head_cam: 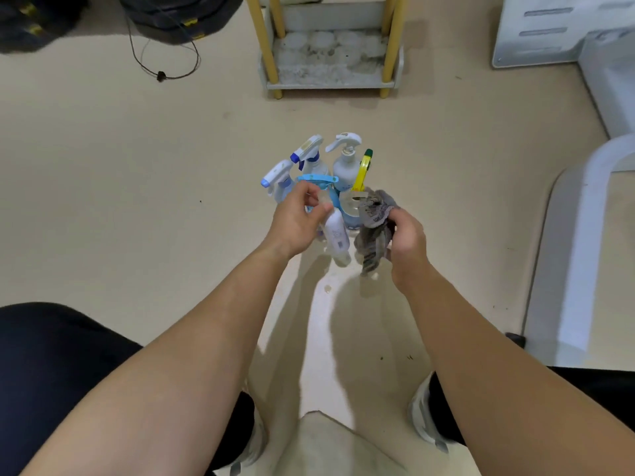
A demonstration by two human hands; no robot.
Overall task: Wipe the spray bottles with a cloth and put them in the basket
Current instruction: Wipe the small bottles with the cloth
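One bottle (335, 235) partly behind left hand (296, 222)

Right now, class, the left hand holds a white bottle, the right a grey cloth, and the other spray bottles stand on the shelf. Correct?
No. The head view shows the other spray bottles standing on the floor, not the shelf. Left hand, white bottle, right hand, grey cloth: right.

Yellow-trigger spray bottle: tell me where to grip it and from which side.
Take the yellow-trigger spray bottle by the neck under its head, from above and the right. It stands upright; other spray bottles crowd its left and back, while its right side faces bare floor. The right hand grips the cloth, so probably free it first.
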